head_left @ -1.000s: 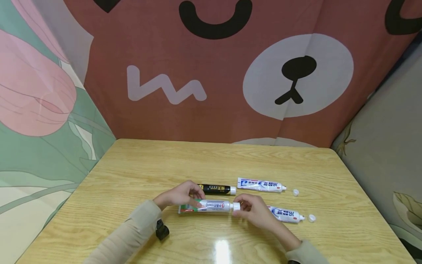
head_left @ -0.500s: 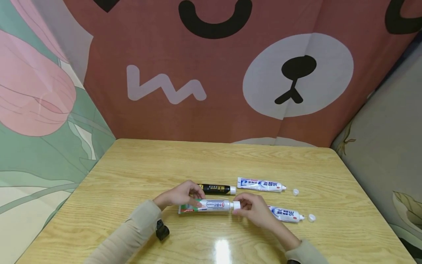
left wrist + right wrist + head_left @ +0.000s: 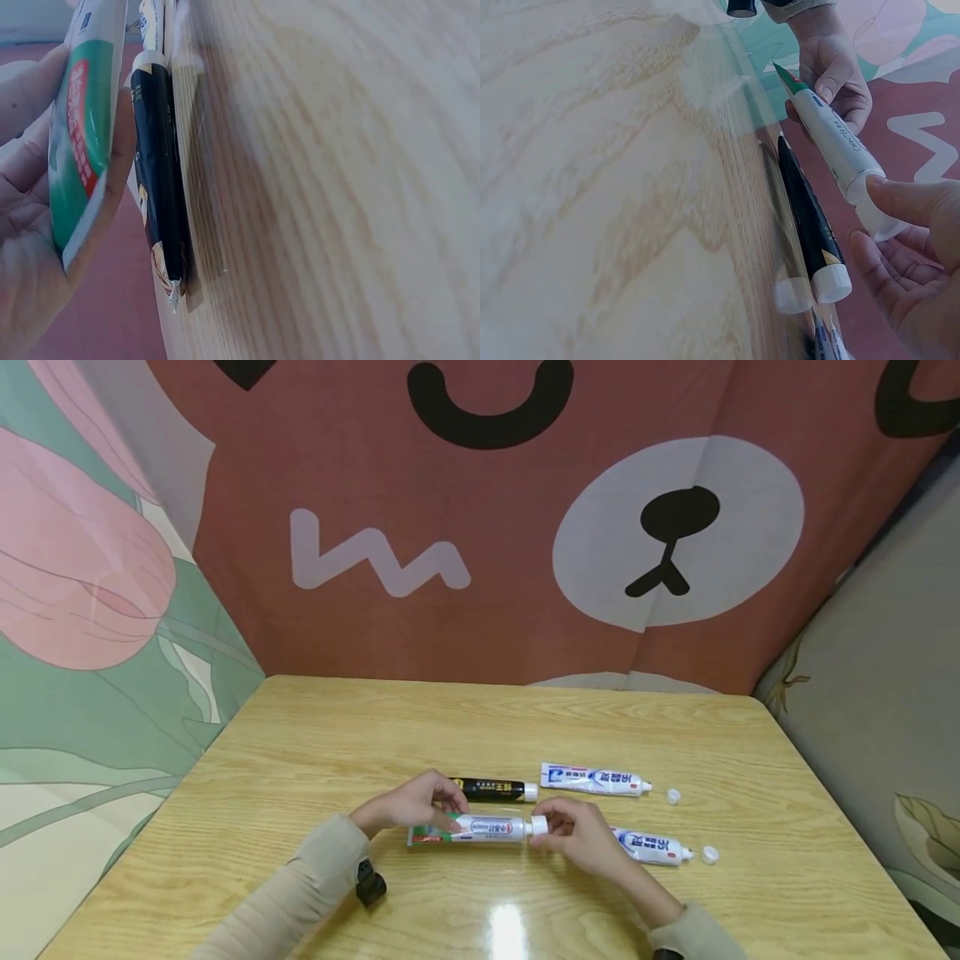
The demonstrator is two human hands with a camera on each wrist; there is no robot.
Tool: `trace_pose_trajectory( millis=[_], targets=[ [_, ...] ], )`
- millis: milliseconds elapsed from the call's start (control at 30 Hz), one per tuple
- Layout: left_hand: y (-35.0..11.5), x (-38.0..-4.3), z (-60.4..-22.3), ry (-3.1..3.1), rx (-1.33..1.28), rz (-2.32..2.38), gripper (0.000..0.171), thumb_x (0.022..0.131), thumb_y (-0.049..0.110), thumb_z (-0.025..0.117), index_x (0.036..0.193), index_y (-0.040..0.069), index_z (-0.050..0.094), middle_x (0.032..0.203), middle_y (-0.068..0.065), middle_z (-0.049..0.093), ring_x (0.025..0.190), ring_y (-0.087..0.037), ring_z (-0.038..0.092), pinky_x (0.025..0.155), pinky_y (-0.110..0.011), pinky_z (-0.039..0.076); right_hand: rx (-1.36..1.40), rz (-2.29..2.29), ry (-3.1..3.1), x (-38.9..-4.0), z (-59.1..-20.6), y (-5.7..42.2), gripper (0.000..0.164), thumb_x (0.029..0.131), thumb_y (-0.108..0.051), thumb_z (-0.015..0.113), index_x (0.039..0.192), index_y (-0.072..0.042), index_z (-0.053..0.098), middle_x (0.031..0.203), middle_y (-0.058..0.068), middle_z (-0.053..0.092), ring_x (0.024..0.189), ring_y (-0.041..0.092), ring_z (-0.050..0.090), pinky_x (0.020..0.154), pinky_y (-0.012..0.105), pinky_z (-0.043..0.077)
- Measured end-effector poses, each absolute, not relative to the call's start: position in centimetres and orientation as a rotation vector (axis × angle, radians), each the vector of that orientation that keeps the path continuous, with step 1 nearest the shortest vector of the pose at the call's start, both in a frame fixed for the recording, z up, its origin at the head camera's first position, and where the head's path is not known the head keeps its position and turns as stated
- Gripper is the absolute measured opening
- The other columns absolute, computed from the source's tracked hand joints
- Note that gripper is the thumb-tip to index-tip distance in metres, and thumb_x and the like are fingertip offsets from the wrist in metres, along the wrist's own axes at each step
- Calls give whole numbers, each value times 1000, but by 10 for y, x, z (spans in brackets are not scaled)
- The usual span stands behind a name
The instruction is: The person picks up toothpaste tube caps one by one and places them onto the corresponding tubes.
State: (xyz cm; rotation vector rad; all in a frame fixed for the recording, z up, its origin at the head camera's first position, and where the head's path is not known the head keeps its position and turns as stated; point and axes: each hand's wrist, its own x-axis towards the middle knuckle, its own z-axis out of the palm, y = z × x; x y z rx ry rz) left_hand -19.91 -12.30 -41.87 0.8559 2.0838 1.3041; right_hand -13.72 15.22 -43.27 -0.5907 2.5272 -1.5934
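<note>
Currently, in front of the black tube [image 3: 495,790], the toothpaste tube [image 3: 495,828] runs between two grips: the left hand [image 3: 417,802] pinches it near its green end [image 3: 96,112], the right hand [image 3: 583,837] its cap [image 3: 539,825].

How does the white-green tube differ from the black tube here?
Colour: the white-green tube is mostly white with a green end; the black tube is black with gold print.
Pose: the white-green tube is off the table, gripped by the left hand, the right hand pinching its cap; the black tube lies on the table, not held.
Shared: each has a white cap at one end.
</note>
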Motion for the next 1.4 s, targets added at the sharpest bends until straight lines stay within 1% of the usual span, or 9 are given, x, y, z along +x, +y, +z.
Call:
trace_pose_trajectory(
  millis=[200,367,600,767,967,1167,1300,1400],
  targets=[
    [-123,-199,-419,2091,838,1309,14,76,-3,69,89,2,66,81,-4,63,70,-16,56,66,-29,49,-600,-1602,2511,-136,-431,151,33,69,-10,76,98,2,63,80,6,61,68,12,56,62,24,50],
    [-122,-199,-420,2120,866,1313,14,76,-2,70,89,-1,66,81,-4,63,70,-16,55,66,-27,48,-567,-1620,2495,-136,-429,150,33,69,-8,76,98,2,63,81,7,61,69,13,57,62,23,50],
    [-121,-200,-419,2126,875,1328,15,75,-1,70,89,0,66,81,-5,63,70,-15,54,65,-27,48,-553,-1642,2495,-137,-430,148,33,70,-10,76,98,3,64,82,7,61,69,14,57,63,24,51],
    [-120,-202,-418,2134,870,1319,13,75,-2,71,88,1,67,80,-3,63,68,-14,54,63,-26,47,-515,-1662,2497,-137,-432,147,32,68,-11,77,94,2,65,78,6,63,66,12,57,60,24,51],
    [-118,-201,-419,2133,854,1354,13,74,-5,70,85,-1,68,79,-6,64,65,-14,53,60,-25,46,-493,-1663,2514,-137,-435,146,29,69,-11,77,93,2,66,77,7,63,64,11,56,58,24,50],
    [-117,-200,-418,2128,860,1404,12,73,-7,70,85,-5,68,76,-10,65,61,-12,52,55,-23,45,-430,-1686,2483,-137,-433,145,27,72,-11,75,93,3,66,75,7,62,61,14,58,55,27,51],
    [-117,-200,-418,2136,870,1419,13,72,-8,70,85,-6,68,75,-9,65,59,-10,53,55,-23,46,-432,-1697,2452,-137,-432,145,25,75,-12,73,93,3,65,72,6,61,57,16,57,52,30,51],
    [-116,-199,-419,2151,868,1407,14,72,-6,71,86,-4,68,76,-8,66,60,-10,54,56,-23,47,-468,-1673,2458,-137,-432,145,21,80,-15,68,90,3,66,67,6,60,53,15,55,47,30,49]
  ],
)
